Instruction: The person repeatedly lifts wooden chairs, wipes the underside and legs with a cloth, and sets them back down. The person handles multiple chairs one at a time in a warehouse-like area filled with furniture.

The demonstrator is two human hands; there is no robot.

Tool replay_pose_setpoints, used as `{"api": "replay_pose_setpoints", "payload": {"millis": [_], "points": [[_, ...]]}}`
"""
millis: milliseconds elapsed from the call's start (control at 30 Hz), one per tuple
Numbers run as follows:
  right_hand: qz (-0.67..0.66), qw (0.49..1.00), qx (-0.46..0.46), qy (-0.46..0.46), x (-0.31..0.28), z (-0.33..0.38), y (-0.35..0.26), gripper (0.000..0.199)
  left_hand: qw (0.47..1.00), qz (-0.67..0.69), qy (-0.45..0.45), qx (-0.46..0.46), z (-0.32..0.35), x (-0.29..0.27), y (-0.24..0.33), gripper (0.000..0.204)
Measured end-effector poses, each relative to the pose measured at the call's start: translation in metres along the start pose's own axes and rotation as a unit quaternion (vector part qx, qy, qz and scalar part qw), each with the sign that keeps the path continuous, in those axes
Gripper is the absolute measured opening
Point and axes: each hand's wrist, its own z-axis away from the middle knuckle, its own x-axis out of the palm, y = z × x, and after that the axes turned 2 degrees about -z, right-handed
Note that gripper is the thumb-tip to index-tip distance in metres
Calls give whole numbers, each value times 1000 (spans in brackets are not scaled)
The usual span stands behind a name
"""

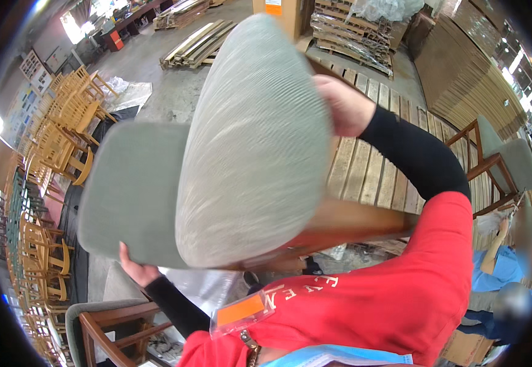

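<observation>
A chair with a grey-green upholstered back (254, 153) and seat (132, 189) is held tilted in front of me, with part of its brown wooden frame (364, 221) showing at the lower right. My left hand (137, 266) grips the near edge of the seat, one digit on top and the others hidden below. At the far right side of the back, my right hand (345, 107) is closed round the chair; the cushion hides its fingertips. Motion blurs the chair slightly.
Slatted wooden pallets (364, 165) lie beyond the chair. Another upholstered chair (104, 324) stands at lower left, one more (498, 159) at right. Rows of light wooden chairs (64, 147) line the left. A co-worker in a blue shirt (498, 269) is at lower right. Stacked cardboard (468, 73) stands behind.
</observation>
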Motion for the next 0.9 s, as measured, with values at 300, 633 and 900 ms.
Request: {"api": "replay_pose_setpoints", "payload": {"millis": [300, 633, 900], "points": [[-102, 937, -205, 265, -327, 49, -49, 24, 957, -43, -260, 120, -74, 404, -108, 33], [-164, 828, -200, 498, -535, 9, 41, 30, 862, -282, -372, 199, -119, 659, -351, 42], [-94, 854, -161, 485, -589, -6, 60, 35, 751, -336, -387, 416, 6, 603, -430, 47]]}}
